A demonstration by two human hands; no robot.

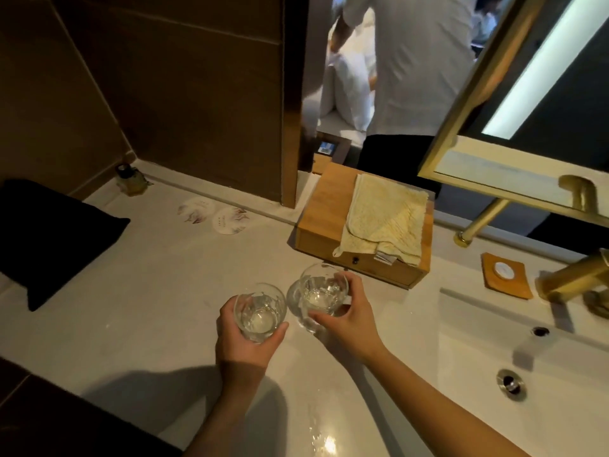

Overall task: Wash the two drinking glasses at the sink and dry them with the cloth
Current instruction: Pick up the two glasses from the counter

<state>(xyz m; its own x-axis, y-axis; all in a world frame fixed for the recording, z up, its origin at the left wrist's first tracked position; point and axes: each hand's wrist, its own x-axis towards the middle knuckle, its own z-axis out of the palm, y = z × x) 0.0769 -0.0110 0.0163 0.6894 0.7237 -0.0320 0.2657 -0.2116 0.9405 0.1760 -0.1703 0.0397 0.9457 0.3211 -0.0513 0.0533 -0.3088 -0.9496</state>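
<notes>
Two clear drinking glasses are held side by side over the pale counter [158,291]. My left hand [240,344] grips the left glass [258,311] from below and the side. My right hand [346,319] wraps around the right glass [321,291], which is tilted slightly toward me. The two glasses almost touch. A cream cloth [385,222] lies folded on a wooden box [324,232] just behind the glasses. The white sink [527,390] with its drain [510,384] lies to the right, under a brass tap [576,278].
A black folded towel [56,239] lies at the left. Two round paper coasters [214,214] and a small bottle [130,179] sit near the back wall. A wooden soap dish [506,275] is by the tap. A person in white stands in the doorway [412,77]. Water drops glisten on the counter's front.
</notes>
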